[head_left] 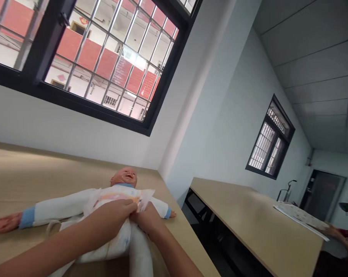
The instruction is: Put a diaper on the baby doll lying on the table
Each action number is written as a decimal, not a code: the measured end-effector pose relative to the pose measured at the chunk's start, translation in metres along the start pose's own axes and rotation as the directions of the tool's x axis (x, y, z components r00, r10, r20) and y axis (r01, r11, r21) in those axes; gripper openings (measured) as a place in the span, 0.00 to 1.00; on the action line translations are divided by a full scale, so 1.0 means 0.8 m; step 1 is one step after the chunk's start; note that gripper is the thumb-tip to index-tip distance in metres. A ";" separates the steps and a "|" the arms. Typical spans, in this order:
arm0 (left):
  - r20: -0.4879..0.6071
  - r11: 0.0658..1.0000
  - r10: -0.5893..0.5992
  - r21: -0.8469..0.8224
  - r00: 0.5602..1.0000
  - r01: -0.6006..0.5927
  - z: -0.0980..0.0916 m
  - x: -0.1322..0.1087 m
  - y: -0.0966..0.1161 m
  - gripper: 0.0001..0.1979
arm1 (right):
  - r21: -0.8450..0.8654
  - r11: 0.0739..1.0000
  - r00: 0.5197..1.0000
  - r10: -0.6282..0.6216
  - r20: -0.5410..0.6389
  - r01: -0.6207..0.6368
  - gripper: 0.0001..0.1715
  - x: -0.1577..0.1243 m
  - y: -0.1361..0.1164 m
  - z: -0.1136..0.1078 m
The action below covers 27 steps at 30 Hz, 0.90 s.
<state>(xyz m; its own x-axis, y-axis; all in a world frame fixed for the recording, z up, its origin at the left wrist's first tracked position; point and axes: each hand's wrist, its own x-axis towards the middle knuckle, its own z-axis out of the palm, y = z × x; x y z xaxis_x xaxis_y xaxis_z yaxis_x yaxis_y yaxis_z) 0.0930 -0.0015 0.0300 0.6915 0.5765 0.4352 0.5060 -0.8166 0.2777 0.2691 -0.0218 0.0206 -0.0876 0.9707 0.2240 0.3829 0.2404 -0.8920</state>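
A baby doll [124, 176] lies on its back on the wooden table, its arms spread wide. It wears white clothing with a blue collar and blue cuffs [28, 217]. Around its middle is a white diaper [122, 241] with a coloured print at the front waist. My left hand [116, 216] is closed at the diaper's front waist, fingers bent inward. Close beside it, my right hand [146, 220] pinches the same waist area, near a thin white flap [147, 195] that sticks up. My fingertips are partly hidden where the hands meet.
The doll's table [6, 173] stands against the wall under a barred window [110, 57]. Past a gap on the right is a second table [234, 207] with a pale patterned cloth or pad [300, 215]. Another person's arm [342, 236] reaches it from the far right.
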 end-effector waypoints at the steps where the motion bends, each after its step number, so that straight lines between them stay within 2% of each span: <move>1: 0.013 1.000 -0.012 0.011 1.000 0.011 0.010 0.005 -0.003 0.13 | 0.088 0.996 1.000 0.012 -0.009 -0.011 0.17 -0.003 0.003 -0.006; 4: 0.008 1.000 -0.010 0.000 1.000 0.010 0.026 0.006 -0.019 0.17 | 0.243 0.960 0.990 0.137 0.017 -0.137 0.21 -0.012 0.023 -0.038; 8: -0.018 1.000 -0.006 -0.025 1.000 0.006 0.023 -0.006 -0.027 0.17 | 0.230 0.936 0.964 0.264 0.043 -0.267 0.14 -0.023 0.064 -0.082; 10: -0.018 1.000 -0.017 -0.025 1.000 0.016 0.021 -0.009 -0.025 0.17 | 0.200 0.939 0.958 0.286 0.000 -0.281 0.11 -0.023 0.079 -0.087; 13: -0.027 1.000 -0.012 -0.025 1.000 0.012 0.022 -0.009 -0.022 0.18 | 0.133 0.945 0.946 0.311 -0.087 -0.299 0.08 -0.021 0.093 -0.078; 15: -0.039 1.000 -0.007 -0.028 0.999 0.006 0.022 -0.009 -0.021 0.19 | 0.010 0.962 0.946 0.270 -0.180 -0.272 0.08 -0.021 0.097 -0.067; 17: -0.030 0.999 -0.007 -0.032 1.000 0.007 0.023 -0.008 -0.020 0.19 | -0.178 0.967 0.949 0.127 -0.287 -0.183 0.09 -0.023 0.100 -0.061; 18: -0.025 0.999 -0.010 -0.032 1.000 0.009 0.023 -0.008 -0.020 0.20 | -0.268 0.954 0.948 0.047 -0.316 -0.137 0.10 -0.025 0.101 -0.059; 20: -0.031 0.999 -0.008 -0.035 0.999 0.007 0.024 -0.008 -0.020 0.19 | -0.393 0.917 0.952 -0.055 -0.302 -0.071 0.12 -0.028 0.101 -0.059; 23: -0.056 0.999 0.001 -0.051 0.998 -0.003 0.026 -0.008 -0.020 0.18 | -0.495 0.868 0.970 -0.077 -0.231 -0.049 0.12 -0.028 0.098 -0.060; 27: -0.022 0.998 -0.005 -0.066 1.000 0.003 0.024 -0.009 -0.019 0.18 | -0.622 0.766 0.966 -0.007 -0.257 -0.160 0.09 -0.024 0.091 -0.056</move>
<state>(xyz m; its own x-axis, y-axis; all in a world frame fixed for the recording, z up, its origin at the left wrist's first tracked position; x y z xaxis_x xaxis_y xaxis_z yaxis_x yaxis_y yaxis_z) 0.0900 0.0075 0.0065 0.6777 0.5795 0.4527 0.4731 -0.8149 0.3349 0.3399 -0.0235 -0.0310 0.1494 0.9342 0.3238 0.8797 0.0239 -0.4750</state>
